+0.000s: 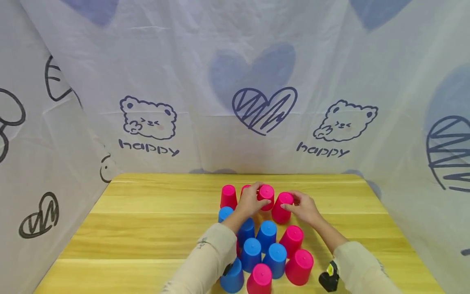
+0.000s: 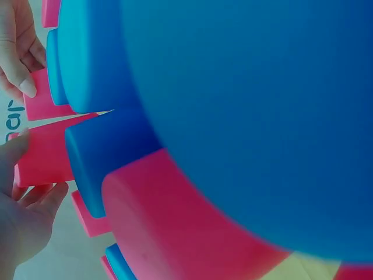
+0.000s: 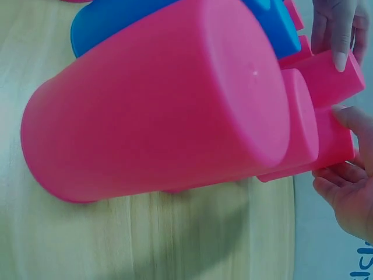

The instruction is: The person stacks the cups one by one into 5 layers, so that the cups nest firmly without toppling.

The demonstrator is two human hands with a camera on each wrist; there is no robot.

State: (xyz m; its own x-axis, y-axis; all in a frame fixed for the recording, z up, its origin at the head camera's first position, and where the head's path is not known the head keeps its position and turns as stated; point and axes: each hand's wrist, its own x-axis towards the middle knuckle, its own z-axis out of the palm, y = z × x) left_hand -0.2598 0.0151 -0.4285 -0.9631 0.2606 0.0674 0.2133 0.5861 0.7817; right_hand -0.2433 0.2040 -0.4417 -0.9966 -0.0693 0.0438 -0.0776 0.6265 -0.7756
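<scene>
At the back of the group, my left hand (image 1: 250,201) grips a pink upturned cup (image 1: 267,195) between thumb and fingers. Beside it, on the right, my right hand (image 1: 305,209) holds another pink cup (image 1: 282,208) by its sides. In the left wrist view the left hand (image 2: 26,227) lies around its cup (image 2: 46,151), low at the left edge. The right wrist view has the right hand (image 3: 349,195) around its cup (image 3: 335,140). A pink cup (image 1: 229,197) stands further left, and another (image 1: 245,189) is partly hidden behind the left hand.
Nearer stand several upturned blue cups (image 1: 251,254) and pink cups (image 1: 299,267), close together on the wooden table (image 1: 147,220). The left forearm hides part of the group. A printed white cloth (image 1: 205,134) hangs behind the table and at both sides.
</scene>
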